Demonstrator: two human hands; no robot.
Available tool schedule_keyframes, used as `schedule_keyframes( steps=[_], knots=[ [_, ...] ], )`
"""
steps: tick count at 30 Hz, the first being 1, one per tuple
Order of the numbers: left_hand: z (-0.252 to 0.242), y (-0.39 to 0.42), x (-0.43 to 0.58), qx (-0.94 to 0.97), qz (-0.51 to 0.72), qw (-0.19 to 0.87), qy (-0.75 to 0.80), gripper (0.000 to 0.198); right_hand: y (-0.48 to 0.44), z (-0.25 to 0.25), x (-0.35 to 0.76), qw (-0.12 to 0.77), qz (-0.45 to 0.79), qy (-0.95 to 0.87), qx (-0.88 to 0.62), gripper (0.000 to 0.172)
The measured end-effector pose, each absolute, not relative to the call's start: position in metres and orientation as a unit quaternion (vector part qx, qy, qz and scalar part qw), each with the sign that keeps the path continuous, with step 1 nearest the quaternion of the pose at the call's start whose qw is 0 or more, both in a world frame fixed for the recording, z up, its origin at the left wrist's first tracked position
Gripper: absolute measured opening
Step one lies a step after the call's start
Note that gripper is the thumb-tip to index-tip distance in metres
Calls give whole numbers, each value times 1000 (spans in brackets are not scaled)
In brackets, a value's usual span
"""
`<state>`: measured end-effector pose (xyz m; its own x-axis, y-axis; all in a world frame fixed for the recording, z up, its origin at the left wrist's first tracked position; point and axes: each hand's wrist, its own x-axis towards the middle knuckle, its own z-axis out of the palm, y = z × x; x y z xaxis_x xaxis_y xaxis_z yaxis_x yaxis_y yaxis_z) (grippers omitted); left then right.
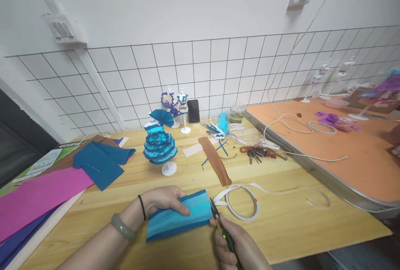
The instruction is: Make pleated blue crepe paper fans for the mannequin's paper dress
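Observation:
My left hand [170,201] is closed on a layered strip of blue crepe paper [190,213], light blue on top with darker blue along its edges. In my right hand [231,241] is a pair of scissors [215,216] with dark blades and yellow-green handles. The blades point up at the right end of the strip; I cannot tell whether they touch it. Just right of the scissors lies a roll of white tape [256,209], partly unwound. Beyond my left hand stands a small dress form [161,145] with a pleated blue paper dress and fan on a white base.
A brown paper strip [215,159], blue scraps [223,147] and keys [258,153] lie farther back. Coloured paper sheets [46,186] fill the left side. A phone [193,111] leans against the wall beside another dress form [183,109]. An orange table [353,166] adjoins at right.

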<state>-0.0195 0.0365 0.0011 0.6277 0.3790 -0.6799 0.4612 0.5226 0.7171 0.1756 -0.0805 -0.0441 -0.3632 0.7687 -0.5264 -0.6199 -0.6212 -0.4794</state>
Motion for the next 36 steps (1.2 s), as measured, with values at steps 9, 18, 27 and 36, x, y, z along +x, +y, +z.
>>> schedule_keyframes(
  steps=[9, 18, 27, 36],
  knots=[
    [5, 50, -39, 515, -15, 728, 451, 27, -69, -34, 198, 401, 745, -223, -484, 40],
    [-3, 60, -50, 527, 41, 738, 420, 29, -36, -32, 268, 389, 539, -342, -664, 57],
    [-1, 77, -30, 554, 60, 735, 386, 38, -14, -28, 300, 122, 87, -641, -752, 38],
    [-5, 86, -17, 626, 44, 698, 346, 39, 10, 5, 209, 315, 469, -633, -529, 47]
  ],
)
